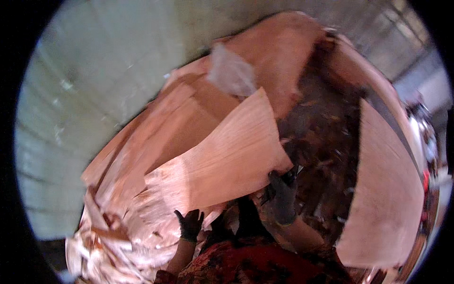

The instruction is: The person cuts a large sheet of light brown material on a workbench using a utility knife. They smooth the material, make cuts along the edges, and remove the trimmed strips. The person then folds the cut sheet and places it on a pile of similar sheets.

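A curved, reddish-tan wood veneer sheet [227, 154] is raised in front of me, its far corner pointing up. At its right end, my right hand [282, 196], in a dark glove, grips the edge. Close to the sheet's near left edge is my left hand [190, 225], also gloved, with fingers spread; whether it touches the sheet I cannot tell. Beneath and beyond the raised sheet lies a heap of other veneer sheets [182, 120]. The fingertips of the right hand are partly hidden.
Along the left and back runs a pale grey-green wall [113, 57]. A translucent plastic piece [231, 71] rests on the heap. Crumpled veneer scraps [113, 246] lie near left. Dark floor with debris [321, 156] spreads to the right, beside another large veneer sheet [385, 199].
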A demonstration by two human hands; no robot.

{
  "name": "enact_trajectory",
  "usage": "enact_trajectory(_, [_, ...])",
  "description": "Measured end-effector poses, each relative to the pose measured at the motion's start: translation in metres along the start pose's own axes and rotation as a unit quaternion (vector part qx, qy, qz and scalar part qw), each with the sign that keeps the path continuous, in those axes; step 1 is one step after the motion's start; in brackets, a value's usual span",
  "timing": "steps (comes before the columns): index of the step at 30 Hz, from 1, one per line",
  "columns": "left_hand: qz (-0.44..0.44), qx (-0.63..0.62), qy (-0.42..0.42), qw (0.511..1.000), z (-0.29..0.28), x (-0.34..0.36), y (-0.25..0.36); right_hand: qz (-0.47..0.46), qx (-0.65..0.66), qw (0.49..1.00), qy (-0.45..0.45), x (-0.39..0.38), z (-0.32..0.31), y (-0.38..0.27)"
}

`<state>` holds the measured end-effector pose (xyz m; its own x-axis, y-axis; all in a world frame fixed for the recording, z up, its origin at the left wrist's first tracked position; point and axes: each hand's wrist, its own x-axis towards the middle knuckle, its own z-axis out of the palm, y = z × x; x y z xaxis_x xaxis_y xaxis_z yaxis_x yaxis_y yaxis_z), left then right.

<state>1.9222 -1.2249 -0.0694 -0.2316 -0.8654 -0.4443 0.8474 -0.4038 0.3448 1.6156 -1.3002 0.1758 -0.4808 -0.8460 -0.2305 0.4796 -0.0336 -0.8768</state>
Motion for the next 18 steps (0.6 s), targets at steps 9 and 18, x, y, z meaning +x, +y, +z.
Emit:
enact_trajectory(9, [-0.197, -0.074, -0.063, 0.976, -0.004, -0.005, -0.022, -0.037, 0.084, 0.99, 0.108, -0.174, -0.096, -0.108])
enact_trajectory(18, [-0.439, -0.563, 0.049, 0.698, 0.122, -0.107, -0.094, -0.088, 0.138, 0.919, 0.359, -0.359, -0.315, -0.109])
